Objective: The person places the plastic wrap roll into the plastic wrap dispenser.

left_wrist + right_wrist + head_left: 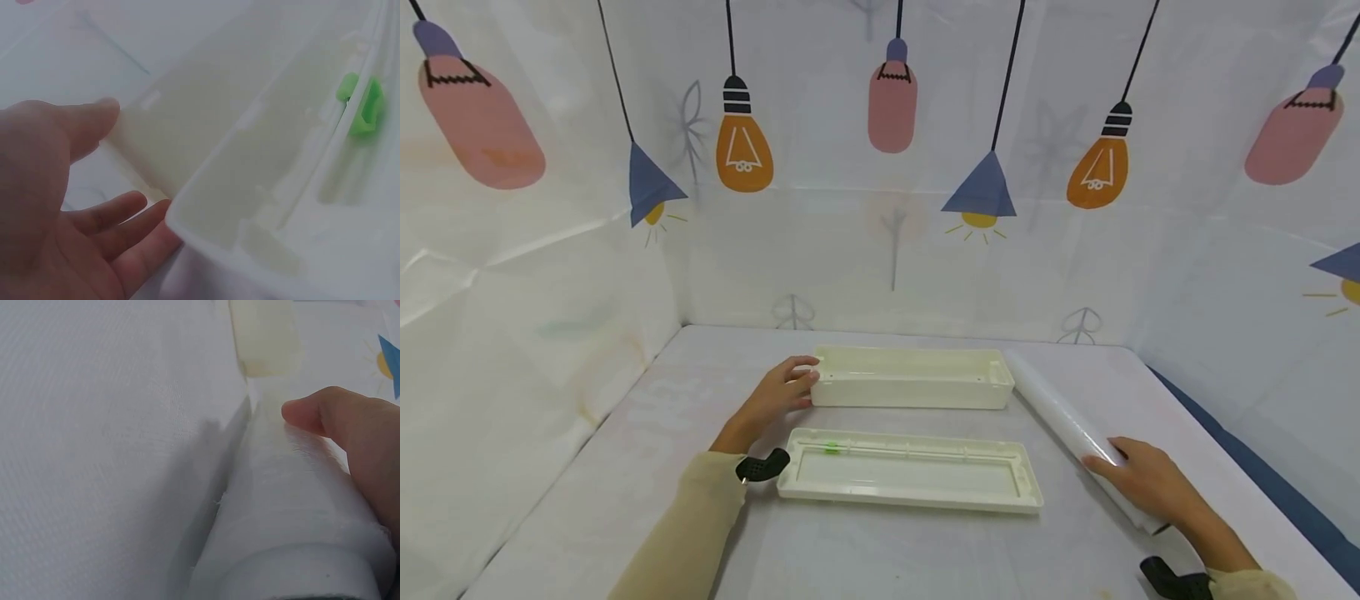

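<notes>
Near the far side of the table, a long cream plastic box (912, 395) stands with its hollow facing up. My left hand (781, 388) is at the box's left end, thumb and fingers spread and touching it. A matching shallow lid (917, 501) lies in front of the box, with a green slider (365, 112) on its rail. To the right, a white roll of plastic film (1052, 406) lies slantwise, its far end by the box's right corner. My right hand (1150, 479) grips the roll near its closer end, thumb on the upper left side.
A white cloth covers the table (880, 558). White sheeting (820, 250) printed with lamps and bulbs encloses the back and both sides. A dark blue strip (1262, 467) shows past the table's right edge.
</notes>
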The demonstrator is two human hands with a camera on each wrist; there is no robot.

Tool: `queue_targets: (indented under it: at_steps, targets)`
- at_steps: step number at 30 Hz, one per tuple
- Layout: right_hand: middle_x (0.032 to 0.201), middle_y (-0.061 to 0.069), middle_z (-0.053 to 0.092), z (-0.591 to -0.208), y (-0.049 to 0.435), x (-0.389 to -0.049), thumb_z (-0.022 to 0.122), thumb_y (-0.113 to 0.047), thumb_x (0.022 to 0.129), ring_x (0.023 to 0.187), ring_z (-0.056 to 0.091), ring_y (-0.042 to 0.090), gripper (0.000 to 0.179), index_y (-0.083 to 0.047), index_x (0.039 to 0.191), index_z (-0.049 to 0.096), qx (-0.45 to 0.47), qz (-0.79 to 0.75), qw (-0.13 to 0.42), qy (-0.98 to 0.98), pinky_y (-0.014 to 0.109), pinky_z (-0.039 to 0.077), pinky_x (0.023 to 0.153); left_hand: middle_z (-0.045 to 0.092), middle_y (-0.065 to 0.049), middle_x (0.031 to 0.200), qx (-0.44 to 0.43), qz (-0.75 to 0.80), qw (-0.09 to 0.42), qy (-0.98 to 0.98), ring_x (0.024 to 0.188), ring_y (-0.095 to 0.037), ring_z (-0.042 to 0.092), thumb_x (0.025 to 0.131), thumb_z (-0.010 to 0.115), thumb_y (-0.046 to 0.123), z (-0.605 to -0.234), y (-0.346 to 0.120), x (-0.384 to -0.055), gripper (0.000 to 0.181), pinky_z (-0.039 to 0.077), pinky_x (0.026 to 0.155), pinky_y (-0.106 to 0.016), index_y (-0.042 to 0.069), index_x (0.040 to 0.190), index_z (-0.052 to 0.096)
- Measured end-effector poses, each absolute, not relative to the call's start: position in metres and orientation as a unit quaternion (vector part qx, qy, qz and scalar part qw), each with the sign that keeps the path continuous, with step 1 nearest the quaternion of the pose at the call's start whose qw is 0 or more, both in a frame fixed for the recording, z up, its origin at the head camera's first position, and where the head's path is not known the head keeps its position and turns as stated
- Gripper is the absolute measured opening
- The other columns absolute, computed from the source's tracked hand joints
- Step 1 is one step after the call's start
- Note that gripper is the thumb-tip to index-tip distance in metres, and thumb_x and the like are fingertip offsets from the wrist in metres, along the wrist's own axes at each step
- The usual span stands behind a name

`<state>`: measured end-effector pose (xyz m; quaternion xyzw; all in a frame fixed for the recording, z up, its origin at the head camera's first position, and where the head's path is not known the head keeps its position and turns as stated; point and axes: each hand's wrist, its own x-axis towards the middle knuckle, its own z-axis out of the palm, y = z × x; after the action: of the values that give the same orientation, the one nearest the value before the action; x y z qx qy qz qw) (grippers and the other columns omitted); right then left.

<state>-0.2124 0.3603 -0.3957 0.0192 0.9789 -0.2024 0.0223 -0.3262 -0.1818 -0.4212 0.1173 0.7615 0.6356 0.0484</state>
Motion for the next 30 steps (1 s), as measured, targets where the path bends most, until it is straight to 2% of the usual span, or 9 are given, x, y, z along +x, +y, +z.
queue_targets:
  at_steps: [3, 9, 13, 22, 30]
  targets:
    - [0.113, 0.037, 0.058, -0.396, 0.361, -0.211, 0.063, -0.054, 0.095, 0.081, 0.060, 0.028, 0.084, 0.020, 0.130, 0.045, 0.022, -0.214, 0.015, 0.977, 0.047, 0.057, 0.061, 0.048, -0.028, 0.143, 0.121, 0.637, 0.053, 0.760, 0.123, -0.039, 0.056, 0.105, 0.057, 0.022, -0.423, -0.182, -0.327, 0.050, 0.053, 0.096, -0.045, 0.003, 0.148, 0.041]
    - [0.118, 0.040, 0.055, -0.392, 0.363, -0.210, 0.060, -0.056, 0.096, 0.083, 0.061, 0.031, 0.086, 0.020, 0.133, 0.043, 0.025, -0.215, -0.013, 0.976, 0.046, 0.056, 0.062, 0.046, -0.024, 0.147, 0.111, 0.643, 0.083, 0.753, 0.127, -0.035, 0.054, 0.105, 0.056, 0.027, -0.423, -0.186, -0.328, 0.057, 0.049, 0.102, -0.044, 0.018, 0.157, 0.035]
    - [0.120, 0.042, 0.054, -0.388, 0.364, -0.211, 0.060, -0.057, 0.095, 0.085, 0.061, 0.035, 0.087, 0.020, 0.133, 0.044, 0.029, -0.214, -0.030, 0.976, 0.049, 0.057, 0.063, 0.048, -0.019, 0.147, 0.098, 0.653, 0.102, 0.744, 0.127, -0.030, 0.055, 0.105, 0.057, 0.030, -0.422, -0.187, -0.328, 0.058, 0.047, 0.105, -0.041, 0.026, 0.158, 0.034]
    - [0.124, 0.043, 0.051, -0.381, 0.362, -0.212, 0.061, -0.056, 0.095, 0.086, 0.061, 0.038, 0.087, 0.019, 0.136, 0.043, 0.023, -0.213, -0.051, 0.975, 0.054, 0.058, 0.064, 0.044, -0.018, 0.151, 0.113, 0.677, 0.118, 0.718, 0.129, -0.027, 0.053, 0.106, 0.054, 0.029, -0.426, -0.189, -0.327, 0.060, 0.044, 0.107, -0.040, 0.024, 0.160, 0.029]
    - [0.118, 0.040, 0.056, -0.378, 0.359, -0.214, 0.065, -0.052, 0.095, 0.081, 0.062, 0.034, 0.081, 0.016, 0.135, 0.045, 0.018, -0.223, -0.070, 0.972, 0.053, 0.058, 0.061, 0.038, -0.020, 0.155, 0.134, 0.686, 0.124, 0.704, 0.132, -0.031, 0.050, 0.107, 0.051, 0.027, -0.424, -0.189, -0.326, 0.059, 0.041, 0.110, -0.043, 0.021, 0.161, 0.026]
